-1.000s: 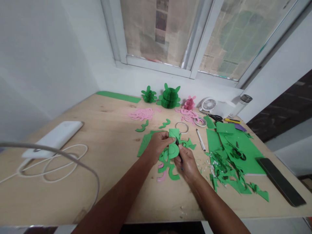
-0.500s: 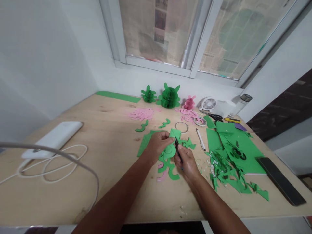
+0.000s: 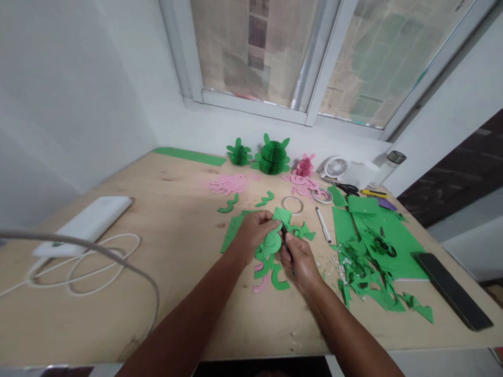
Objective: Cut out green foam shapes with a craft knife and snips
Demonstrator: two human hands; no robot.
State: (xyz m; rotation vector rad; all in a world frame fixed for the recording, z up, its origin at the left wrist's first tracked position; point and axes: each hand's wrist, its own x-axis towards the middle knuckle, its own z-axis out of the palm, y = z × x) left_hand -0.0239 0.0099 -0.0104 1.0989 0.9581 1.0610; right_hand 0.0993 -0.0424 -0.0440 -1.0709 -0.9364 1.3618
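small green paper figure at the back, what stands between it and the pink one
The larger green paper figure stands between the small green figure and the pink figure in the head view.

The held paper (image 3: 271,243) is green, the tool (image 3: 288,248) black, the pen (image 3: 323,224) white, the tabletop (image 3: 176,220) wood-grained tan.

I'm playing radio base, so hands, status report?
Left hand pinching curvy green paper piece. Right hand gripping slim black tool at its edge. Curved green and pink paper cutouts close by.
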